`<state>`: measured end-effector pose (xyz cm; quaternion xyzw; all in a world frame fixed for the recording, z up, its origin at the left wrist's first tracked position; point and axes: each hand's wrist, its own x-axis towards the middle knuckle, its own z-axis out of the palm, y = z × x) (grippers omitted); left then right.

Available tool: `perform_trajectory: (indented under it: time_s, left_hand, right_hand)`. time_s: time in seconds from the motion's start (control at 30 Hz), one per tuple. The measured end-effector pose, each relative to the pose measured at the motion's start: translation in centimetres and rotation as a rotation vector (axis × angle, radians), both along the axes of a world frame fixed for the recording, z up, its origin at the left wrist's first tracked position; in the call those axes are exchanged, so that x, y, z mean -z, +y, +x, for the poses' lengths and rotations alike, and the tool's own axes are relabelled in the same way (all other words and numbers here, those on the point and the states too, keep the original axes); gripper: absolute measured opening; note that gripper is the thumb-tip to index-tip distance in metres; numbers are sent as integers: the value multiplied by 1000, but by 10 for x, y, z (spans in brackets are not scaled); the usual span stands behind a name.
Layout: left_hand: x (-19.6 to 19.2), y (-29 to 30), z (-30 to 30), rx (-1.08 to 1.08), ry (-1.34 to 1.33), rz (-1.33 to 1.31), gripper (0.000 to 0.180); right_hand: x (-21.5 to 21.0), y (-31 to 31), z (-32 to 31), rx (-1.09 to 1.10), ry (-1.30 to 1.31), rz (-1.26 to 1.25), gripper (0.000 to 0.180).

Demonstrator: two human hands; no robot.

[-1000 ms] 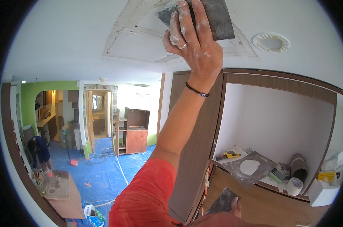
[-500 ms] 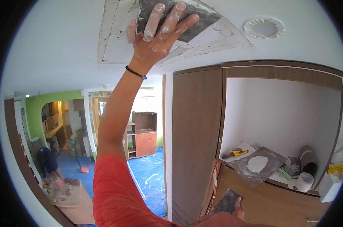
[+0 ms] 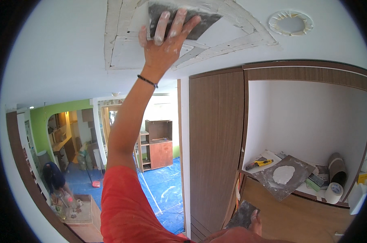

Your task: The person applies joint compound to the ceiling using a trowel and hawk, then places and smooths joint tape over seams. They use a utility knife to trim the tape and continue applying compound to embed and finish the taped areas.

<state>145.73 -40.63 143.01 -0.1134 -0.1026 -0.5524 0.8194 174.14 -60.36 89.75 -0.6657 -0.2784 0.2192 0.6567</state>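
My left hand [image 3: 165, 38] reaches up to the ceiling, its white-smeared fingers spread over a dark, flat scraper blade [image 3: 207, 22]. The blade lies against a ceiling patch [image 3: 124, 52] framed by whitish filler strips and small screw spots. Low in the view, my right hand [image 3: 255, 222] grips a second dark scraper blade [image 3: 242, 214] by its edge, with the thumb showing and the other fingers hidden. To its right, inside a cabinet recess, rests a grey board [image 3: 268, 186] with a mound of white filler [image 3: 283, 174] on it.
Beside the board lie a yellow utility knife [image 3: 259, 164], a tape roll [image 3: 334, 192] and a dark roll [image 3: 336, 168]. A masked round ceiling opening [image 3: 291, 24] is at upper right. Blue sheeting [image 3: 163, 190] covers the floor, where a person [image 3: 53, 176] bends at far left.
My left hand has drawn the scraper blade slightly leftward across the ceiling patch, its right corner pulled in. The view has shifted a little; my right hand keeps its blade low.
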Motion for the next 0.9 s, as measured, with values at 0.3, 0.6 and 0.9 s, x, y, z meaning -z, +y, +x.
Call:
perform_trajectory:
  time_s: [0.3, 0.6, 0.9]
  left_hand:
    - [63, -53, 67, 632, 198, -196, 82]
    - [20, -85, 133, 759, -115, -38, 58]
    - [59, -32, 178, 738, 122, -272, 65]
  right_hand:
    - [3, -5, 2, 20, 24, 22, 48]
    - [4, -19, 14, 67, 55, 30, 48]
    - [5, -28, 23, 74, 76, 44, 48]
